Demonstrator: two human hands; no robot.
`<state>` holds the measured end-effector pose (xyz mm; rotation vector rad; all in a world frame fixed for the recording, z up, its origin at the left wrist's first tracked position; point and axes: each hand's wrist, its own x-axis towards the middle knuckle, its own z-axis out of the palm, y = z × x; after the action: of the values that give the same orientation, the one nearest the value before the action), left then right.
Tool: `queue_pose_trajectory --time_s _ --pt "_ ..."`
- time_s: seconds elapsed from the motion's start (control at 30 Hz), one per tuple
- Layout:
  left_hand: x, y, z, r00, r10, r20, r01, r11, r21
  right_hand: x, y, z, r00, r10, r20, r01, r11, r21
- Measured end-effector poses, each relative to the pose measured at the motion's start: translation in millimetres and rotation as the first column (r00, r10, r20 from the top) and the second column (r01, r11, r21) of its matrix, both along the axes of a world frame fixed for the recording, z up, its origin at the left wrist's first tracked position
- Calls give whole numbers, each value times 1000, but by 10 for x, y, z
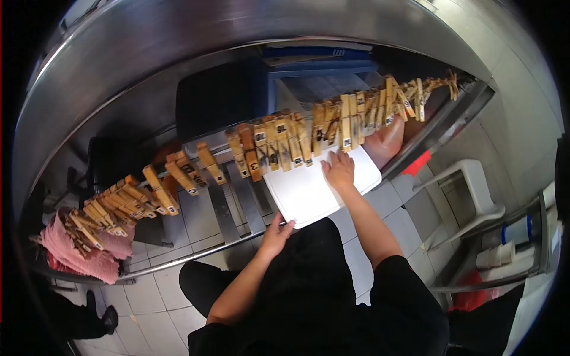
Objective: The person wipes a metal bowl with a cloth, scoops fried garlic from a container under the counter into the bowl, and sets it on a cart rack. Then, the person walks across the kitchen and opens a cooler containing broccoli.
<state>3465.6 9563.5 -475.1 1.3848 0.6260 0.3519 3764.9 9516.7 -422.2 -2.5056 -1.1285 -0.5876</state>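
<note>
A flat white rectangular plastic lid with a raised rim lies at the lower shelf level under the metal counter. Whether a container sits beneath it is hidden. At its near left corner, my left hand grips the edge, thumb at the corner. Flat on the lid's top, toward its far right side, rests my right hand with fingers stretched out. Just past those fingertips hangs a row of numbered wooden clothespins, which overlaps the lid's far edge.
Above the clothespins curves the metal counter. A pink towel hangs at the left. A blue bin and a black chair stand behind. At right are a white plastic stool and a shelf of containers. Another person's shoe shows lower left.
</note>
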Motion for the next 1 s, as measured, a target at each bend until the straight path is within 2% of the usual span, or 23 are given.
queue_pose_trajectory --time_s 0.1,0.17,0.23,0.3,0.37,0.43,0.47,0.5,0.57,0.6,0.63,0.67,0.73,0.8,0.83,0.9,0.93,0.97,1.0 --pt "22 124 0 998 -15 65 15 1000 5 -3 -22 65 999 -36 -19 36 999 -5" --pt "8 153 16 1000 -15 27 15 1000 2 -43 18 41 999 -26 -31 26 1000 -8" --pt "11 142 -4 999 -20 43 18 999 51 -21 34 9 997 -73 -14 73 997 -21" --pt "-7 174 -75 1000 -10 -24 14 981 195 -8 46 -14 996 -82 -23 82 996 -31" --pt "-73 292 -40 999 -29 -35 36 975 218 4 44 -10 996 -75 -55 72 996 -56" --pt "-165 571 256 997 44 -60 -33 986 165 -34 38 5 997 -71 -34 69 996 -48" --pt "-148 762 432 982 184 -38 -181 980 89 -36 47 -14 997 -71 -15 71 997 -43" --pt "-156 1042 454 953 304 6 -302 946 118 -40 49 -34 997 -73 4 73 997 -40" --pt "-186 1724 674 872 490 -18 -480 860 177 -62 51 -21 998 -61 5 61 997 -44" --pt "-290 2013 941 780 617 -110 -593 783 186 -78 57 -13 998 -67 3 67 997 -42" --pt "-251 2777 285 778 583 234 -522 393 757 -95 68 -5 998 -64 7 64 997 -39" --pt "-268 3039 380 777 582 240 -526 391 755 -95 70 -7 998 -63 5 63 998 -27" --pt "-245 3405 643 762 647 42 -310 307 900 -95 44 -7 998 -67 6 67 998 -11" --pt "-282 3644 949 682 719 -131 -49 224 973 -118 56 3 996 -70 56 71 997 -17" --pt "-345 3674 1143 688 716 -117 -46 204 978 -140 74 33 995 -80 53 79 997 4" --pt "-461 3715 1451 736 503 -454 355 284 891 -169 59 88 999 -47 23 46 998 52" --pt "-459 4416 974 885 168 -435 276 564 779 -133 76 32 996 -57 71 53 997 63" --pt "-372 4302 1071 884 158 -439 290 552 782 -117 71 41 995 -74 63 69 995 72" --pt "-321 4035 1165 933 310 -182 -187 851 491 -119 66 40 995 -64 78 57 994 88"
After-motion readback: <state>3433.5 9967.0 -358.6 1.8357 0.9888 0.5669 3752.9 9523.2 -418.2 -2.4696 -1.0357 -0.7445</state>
